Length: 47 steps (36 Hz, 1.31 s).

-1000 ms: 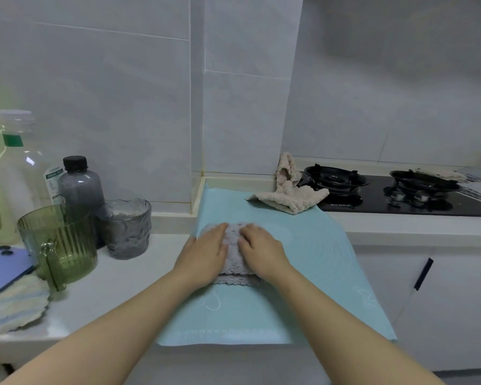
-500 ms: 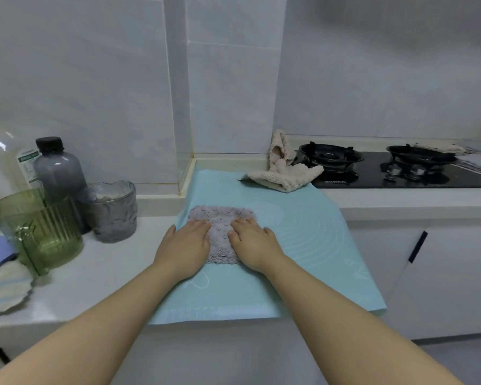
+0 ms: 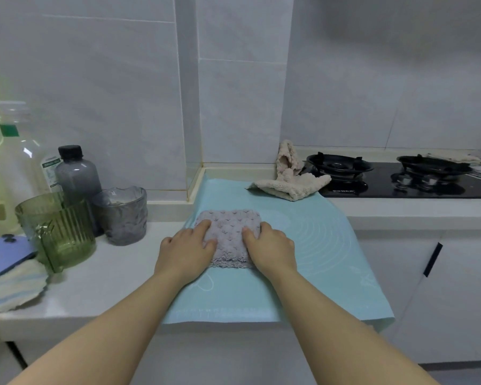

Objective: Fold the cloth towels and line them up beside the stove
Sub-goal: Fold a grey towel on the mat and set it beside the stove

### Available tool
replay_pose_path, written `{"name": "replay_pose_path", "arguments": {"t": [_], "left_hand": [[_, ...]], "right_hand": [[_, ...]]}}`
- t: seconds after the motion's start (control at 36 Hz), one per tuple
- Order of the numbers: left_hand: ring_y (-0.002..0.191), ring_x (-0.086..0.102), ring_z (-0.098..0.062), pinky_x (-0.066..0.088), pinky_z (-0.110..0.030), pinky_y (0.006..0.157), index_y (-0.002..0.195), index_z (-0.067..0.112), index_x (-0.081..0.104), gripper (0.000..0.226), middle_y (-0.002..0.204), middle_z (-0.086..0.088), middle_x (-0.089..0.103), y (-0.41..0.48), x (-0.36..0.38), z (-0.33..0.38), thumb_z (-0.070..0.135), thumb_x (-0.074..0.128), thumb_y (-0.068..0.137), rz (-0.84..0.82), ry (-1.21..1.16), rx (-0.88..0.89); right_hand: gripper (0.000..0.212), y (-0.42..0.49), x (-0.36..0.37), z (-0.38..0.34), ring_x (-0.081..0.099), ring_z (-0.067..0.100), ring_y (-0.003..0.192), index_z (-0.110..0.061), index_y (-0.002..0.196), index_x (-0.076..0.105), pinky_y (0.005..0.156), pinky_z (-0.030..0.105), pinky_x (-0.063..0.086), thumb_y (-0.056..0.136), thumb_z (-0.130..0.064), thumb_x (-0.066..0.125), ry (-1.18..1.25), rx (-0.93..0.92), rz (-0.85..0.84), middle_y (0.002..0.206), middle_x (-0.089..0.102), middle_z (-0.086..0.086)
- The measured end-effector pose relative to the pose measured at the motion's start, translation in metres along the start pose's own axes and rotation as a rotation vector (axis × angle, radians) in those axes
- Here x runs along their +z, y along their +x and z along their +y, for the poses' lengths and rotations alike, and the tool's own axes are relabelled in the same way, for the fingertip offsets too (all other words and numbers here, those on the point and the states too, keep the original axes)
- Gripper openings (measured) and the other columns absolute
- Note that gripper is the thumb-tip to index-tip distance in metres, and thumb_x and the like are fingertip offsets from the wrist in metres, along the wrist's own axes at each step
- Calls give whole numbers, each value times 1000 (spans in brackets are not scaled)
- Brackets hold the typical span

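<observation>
Both hands lie flat, fingers fairly straight, on a folded grey towel: the left hand presses its left edge, the right hand its right edge. The towel sits on a teal mat spread over the counter. To the left stand a green glass pitcher and a grey tumbler. Farther back, a crumpled beige towel lies at the mat's far corner, overlapping the edge of the black gas stove.

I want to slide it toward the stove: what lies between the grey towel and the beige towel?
Only bare blue mat lies between the grey towel and the beige towel, as the head view shows.
</observation>
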<state>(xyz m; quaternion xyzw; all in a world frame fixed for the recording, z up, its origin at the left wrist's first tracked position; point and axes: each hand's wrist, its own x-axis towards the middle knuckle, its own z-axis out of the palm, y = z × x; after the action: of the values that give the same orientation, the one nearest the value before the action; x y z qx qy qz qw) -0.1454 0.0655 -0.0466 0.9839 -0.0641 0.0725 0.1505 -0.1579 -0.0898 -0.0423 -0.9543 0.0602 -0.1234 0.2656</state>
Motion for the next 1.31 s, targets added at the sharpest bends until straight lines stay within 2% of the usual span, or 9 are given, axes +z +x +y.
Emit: {"name": "replay_pose_path", "arguments": {"t": [0.17, 0.28, 0.47, 0.64, 0.72, 0.86, 1.0, 1.11, 1.31], "left_hand": [[124, 43, -24, 29, -39, 99, 136, 31, 35, 44, 132, -3, 53, -1, -2, 0, 47, 27, 96, 94, -61, -49], [123, 42, -28, 29, -40, 98, 135, 31, 36, 45, 131, -3, 53, 1, -2, -2, 47, 34, 93, 121, -69, -71], [128, 34, -26, 26, -41, 99, 144, 36, 18, 58, 140, -3, 42, 5, 4, 1, 59, 23, 91, 100, 72, -54], [122, 38, -29, 29, -40, 96, 138, 30, 32, 65, 131, -7, 47, 9, 5, -4, 66, 34, 84, 141, 18, -204], [121, 41, -30, 30, -39, 95, 136, 26, 35, 68, 129, -7, 49, 12, 5, -4, 68, 38, 82, 114, -6, -236], [121, 43, -28, 30, -38, 94, 134, 24, 39, 72, 129, -3, 53, 13, 1, -5, 69, 43, 79, 59, -51, -282], [120, 44, -27, 31, -38, 94, 130, 20, 44, 73, 126, -3, 54, 12, -8, 0, 70, 45, 78, -30, -28, -313], [118, 46, -28, 33, -38, 93, 127, 16, 45, 75, 126, -4, 54, 16, -18, 2, 71, 47, 76, -132, -29, -342], [118, 46, -28, 35, -38, 93, 118, 16, 48, 66, 123, -5, 53, 25, -39, 8, 70, 47, 79, -367, -9, -384]], "right_hand": [[59, 3, 4, 6, 43, 34, 120, -22, 141, 32, 98, 37, 32, 88, -45, 47, 124, 7, -4, 129, 52, 13], [58, 0, 0, 4, 40, 31, 120, -20, 140, 32, 97, 37, 30, 89, -42, 50, 123, -26, 18, 126, 55, 9], [57, 1, 1, 3, 42, 28, 117, -21, 139, 31, 94, 36, 26, 89, -43, 46, 52, 0, 45, 121, 58, 5], [55, 6, 4, 6, 42, 27, 115, -18, 136, 35, 95, 36, 25, 89, -44, 46, 44, 11, 39, 118, 59, 4], [52, 9, 6, 7, 43, 25, 113, -18, 132, 40, 95, 35, 25, 88, -46, 46, 41, 23, 41, 113, 60, 2], [39, 10, 5, 5, 41, 22, 96, -19, 112, 50, 82, 32, 20, 87, -48, 47, 27, 40, 46, 94, 58, -1], [28, 9, 2, 2, 37, 19, 84, -21, 89, 47, 82, 31, 22, 85, -49, 48, 18, 79, 6, 76, 48, -7], [36, 9, 0, -2, 43, 19, 84, -19, 81, 48, 88, 32, 27, 81, -54, 44, 14, 127, -42, 72, 48, -6], [33, 1, -14, -11, 36, 18, 87, -16, 81, 42, 82, 30, 30, 88, -48, 49, 36, 197, -138, 82, 47, -3]]}}
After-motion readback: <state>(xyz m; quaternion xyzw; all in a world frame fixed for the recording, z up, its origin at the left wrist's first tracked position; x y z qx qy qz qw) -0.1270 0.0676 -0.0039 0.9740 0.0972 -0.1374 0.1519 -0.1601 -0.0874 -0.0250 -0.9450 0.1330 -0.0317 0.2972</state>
